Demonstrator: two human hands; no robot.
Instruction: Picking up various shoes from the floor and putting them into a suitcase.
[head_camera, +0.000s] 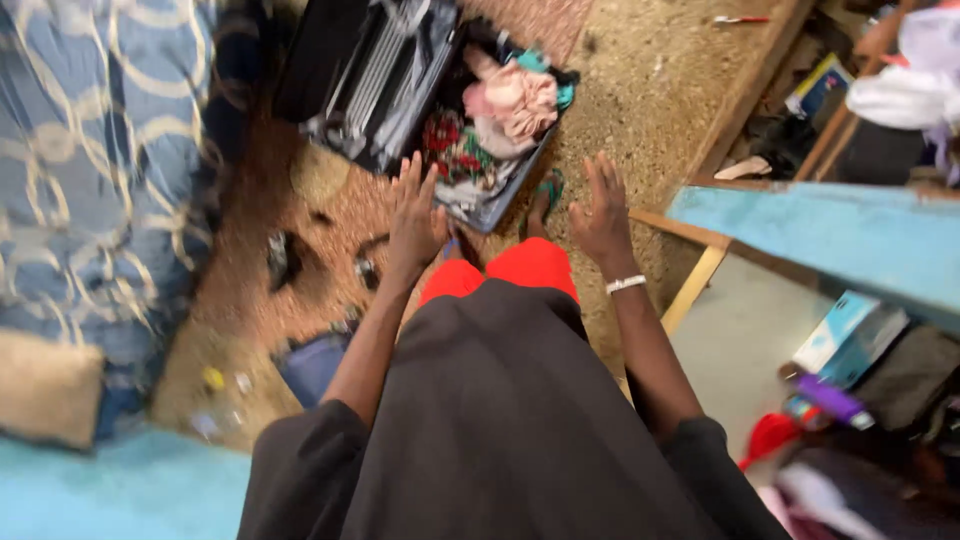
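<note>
Head view, looking straight down: the largest thing is the blue patterned bedcover (100, 170), filling the space well off to the outer side of the left hand (415, 225). Next in size is the open suitcase (400, 95) on the speckled floor (640, 110), lying just beyond both hands' fingertips. Its dark lid half with grey straps sits ahead of the left hand. The packed half, holding a pink garment (515, 100) on top and a red floral cloth (452, 150) nearer the body, lies between the two hands and a little further out.

A pale blue table top (830, 235) stands to the outer side of the right hand (603, 215), with boxes and clutter beneath it. A green sandal (548, 188) on one foot shows just inside the right hand.

Both hands are spread wide and flat, fingers splayed, palms down, holding nothing; neither touches the suitcase. The right wrist carries a white bracelet (626, 285).

As a judgement, the reach is toward the packed clothes. Done well, it wants the body bent closer first, since the hands hang above the near rim and not over the cloth. Take the topmost garment alone, with both hands under its folds, so the pile beneath stays tidy and nothing spills over the low edge.
</note>
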